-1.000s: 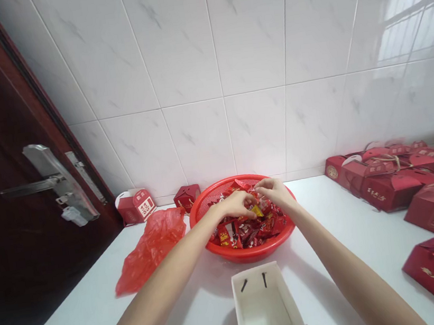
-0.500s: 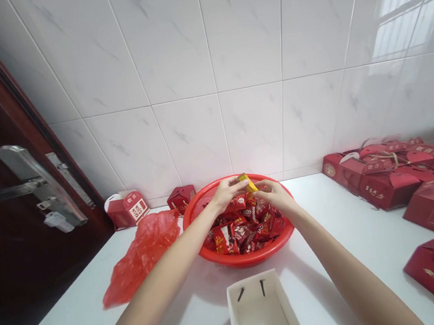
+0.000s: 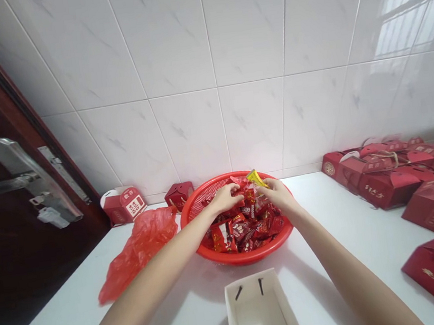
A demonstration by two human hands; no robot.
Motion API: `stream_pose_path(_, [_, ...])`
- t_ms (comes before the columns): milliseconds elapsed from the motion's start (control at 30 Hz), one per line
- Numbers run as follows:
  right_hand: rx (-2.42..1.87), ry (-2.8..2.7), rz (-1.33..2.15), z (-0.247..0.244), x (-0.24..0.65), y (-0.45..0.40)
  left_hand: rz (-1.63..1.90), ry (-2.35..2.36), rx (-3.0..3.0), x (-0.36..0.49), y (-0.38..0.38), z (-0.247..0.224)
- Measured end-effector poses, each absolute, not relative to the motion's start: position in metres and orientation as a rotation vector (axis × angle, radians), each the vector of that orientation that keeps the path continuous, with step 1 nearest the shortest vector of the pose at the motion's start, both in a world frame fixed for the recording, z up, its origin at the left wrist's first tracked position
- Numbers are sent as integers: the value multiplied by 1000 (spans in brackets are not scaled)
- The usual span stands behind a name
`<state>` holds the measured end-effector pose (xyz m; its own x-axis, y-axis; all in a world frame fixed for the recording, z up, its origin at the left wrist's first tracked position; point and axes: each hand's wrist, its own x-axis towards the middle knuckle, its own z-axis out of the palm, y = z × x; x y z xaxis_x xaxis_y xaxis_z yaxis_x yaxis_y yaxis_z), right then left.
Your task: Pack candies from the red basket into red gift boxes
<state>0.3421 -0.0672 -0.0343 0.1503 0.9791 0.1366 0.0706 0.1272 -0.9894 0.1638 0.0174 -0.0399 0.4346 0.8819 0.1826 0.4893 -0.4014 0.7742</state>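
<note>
A red plastic basket point(image 3: 241, 258) full of red-wrapped sweets point(image 3: 245, 229) stands on the white table. Over its left inner part is my left hand point(image 3: 226, 198), its fingers closed on a red-wrapped sweet point(image 3: 237, 181). My right hand point(image 3: 277, 193), at the basket's right side, pinches a yellow packet point(image 3: 256, 178) that points up and left. Nearer to me, between my forearms, an open white box point(image 3: 262, 311) shows a bare inside and two dark slots in its far flap.
A crumpled red plastic bag point(image 3: 140, 250) lies left of the basket. Behind it are two small red boxes point(image 3: 124, 205) point(image 3: 179, 195). Several red gift boxes point(image 3: 387, 182) fill the right side. A tiled wall point(image 3: 252, 126) rises behind; a dark door point(image 3: 7, 238) stands left.
My left hand has let go of the yellow packet and moved down onto a red sweet. The yellow packet is now in my right hand alone, slightly further right.
</note>
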Motion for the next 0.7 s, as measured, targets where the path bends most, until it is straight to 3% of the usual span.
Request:
stream_pose_path(200, [-1145, -1224, 996, -29, 341, -73, 693, 1106, 2151, 164, 8, -34])
stream_pose_path(400, [-1101, -1421, 1026, -19, 338, -82, 844, 1046, 2077, 164, 14, -28])
stream_pose_path(700, [-1133, -1313, 933, -38, 340, -65, 891, 698, 1963, 177, 6, -30])
